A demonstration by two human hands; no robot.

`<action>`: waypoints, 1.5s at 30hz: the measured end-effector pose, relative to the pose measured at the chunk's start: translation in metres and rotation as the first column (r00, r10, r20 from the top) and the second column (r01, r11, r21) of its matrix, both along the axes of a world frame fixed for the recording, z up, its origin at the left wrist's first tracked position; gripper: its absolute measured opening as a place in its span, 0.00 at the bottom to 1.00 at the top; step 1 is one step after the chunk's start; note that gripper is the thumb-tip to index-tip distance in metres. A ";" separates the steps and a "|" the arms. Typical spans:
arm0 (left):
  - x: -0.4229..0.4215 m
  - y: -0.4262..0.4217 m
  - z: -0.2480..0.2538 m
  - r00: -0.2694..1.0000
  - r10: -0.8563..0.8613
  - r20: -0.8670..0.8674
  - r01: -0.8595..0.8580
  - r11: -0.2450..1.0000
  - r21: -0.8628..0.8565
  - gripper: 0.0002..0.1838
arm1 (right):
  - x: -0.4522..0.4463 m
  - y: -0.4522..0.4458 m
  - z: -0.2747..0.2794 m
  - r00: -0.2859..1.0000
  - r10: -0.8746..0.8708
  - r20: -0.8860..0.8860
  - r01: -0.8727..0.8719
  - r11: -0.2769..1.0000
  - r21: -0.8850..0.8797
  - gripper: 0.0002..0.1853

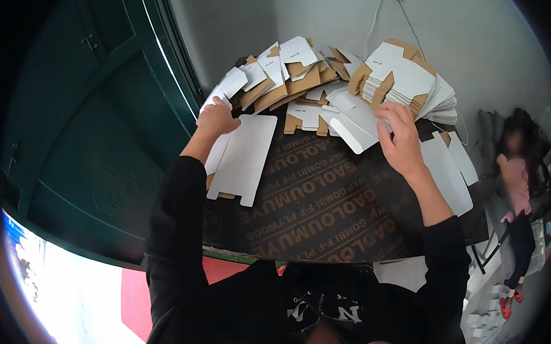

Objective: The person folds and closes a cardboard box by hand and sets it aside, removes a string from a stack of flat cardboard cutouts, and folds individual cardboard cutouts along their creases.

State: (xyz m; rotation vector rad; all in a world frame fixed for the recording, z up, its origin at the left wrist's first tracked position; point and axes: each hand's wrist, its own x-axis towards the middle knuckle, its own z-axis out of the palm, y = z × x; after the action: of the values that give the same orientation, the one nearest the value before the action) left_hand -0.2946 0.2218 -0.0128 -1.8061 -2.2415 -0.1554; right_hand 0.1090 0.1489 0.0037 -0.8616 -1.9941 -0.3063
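Reaching, hands [218, 119] [402, 142] well apart among smooth notched cardboard [246, 153]; grip unclear; dark printed tabletop [313, 198].

A white, flat carton blank [244, 158] slants left of the frame's centre, a notch cut in its lower edge and brown card showing beneath. Right of centre lies a partly folded white carton [354, 121], one long flap angled outward. A fanned stack of white blanks [402, 67], with brown notched edges, fills the upper right; overlapping white-and-brown pieces [284, 77] heap at upper centre.
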 end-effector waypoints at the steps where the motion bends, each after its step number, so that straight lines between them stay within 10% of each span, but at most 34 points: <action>1: -0.003 0.004 -0.004 1.000 -0.006 0.004 0.006 1.000 -0.012 0.32 | 0.000 -0.006 -0.004 1.000 0.003 -0.020 -0.003 0.999 -0.034 0.11; 9: -0.016 0.031 -0.013 0.951 -0.115 -0.286 0.145 0.986 0.087 0.18 | 0.011 -0.030 -0.031 0.995 -0.038 -0.095 0.025 0.991 -0.131 0.11; 14: 0.018 -0.008 0.067 0.992 0.012 -0.122 0.045 0.890 0.453 0.12 | 0.024 -0.035 -0.031 0.997 -0.055 -0.057 0.049 0.994 -0.093 0.10; 16: 0.036 -0.039 0.090 0.965 -0.237 0.113 0.145 0.841 0.522 0.11 | 0.032 -0.031 -0.025 0.984 -0.042 -0.172 0.003 0.975 -0.224 0.09; 19: 0.066 -0.069 0.091 0.819 -0.476 0.320 0.206 0.764 0.611 0.11 | 0.049 -0.019 -0.022 0.918 -0.035 -0.395 -0.127 0.918 -0.376 0.11; 21: 0.092 -0.080 0.075 0.492 -0.604 0.628 0.177 0.775 0.606 0.11 | 0.060 -0.011 -0.019 0.866 -0.042 -0.499 -0.191 0.893 -0.407 0.13; 23: 0.123 -0.088 0.059 0.049 -0.594 0.803 0.167 0.797 0.580 0.12 | 0.065 -0.014 -0.017 0.316 0.073 -0.946 -0.742 0.640 -0.199 0.17; 28: 0.182 -0.096 0.020 -0.009 -0.320 0.947 0.329 0.893 0.305 0.12 | 0.089 -0.015 -0.031 0.136 0.009 -0.991 -0.816 0.568 -0.107 0.21; 33: 0.164 -0.082 -0.018 -0.181 -0.095 0.979 0.405 0.900 0.162 0.12 | 0.112 -0.002 -0.050 0.529 -0.099 -0.843 -0.648 0.593 -0.477 0.19; 39: 0.152 -0.075 -0.023 -0.335 -0.006 0.942 0.507 0.842 0.186 0.18 | 0.105 -0.003 -0.053 0.424 -0.049 -0.904 -0.733 0.567 -0.375 0.17; 43: 0.162 -0.080 -0.025 -0.838 -0.051 0.543 0.197 0.900 0.389 0.24 | 0.097 -0.005 -0.054 0.252 -0.100 -0.962 -0.697 0.671 -0.252 0.17; 45: 0.169 -0.088 -0.025 -0.841 -0.044 0.540 0.249 0.854 0.457 0.25 | 0.098 -0.005 -0.055 0.205 -0.119 -0.972 -0.697 0.680 -0.230 0.17</action>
State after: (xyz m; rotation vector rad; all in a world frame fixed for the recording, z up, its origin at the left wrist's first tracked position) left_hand -0.1259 0.1341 -0.0376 0.7364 0.3777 1.2782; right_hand 0.2066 0.1437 -0.0513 -0.6796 -0.9038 1.0959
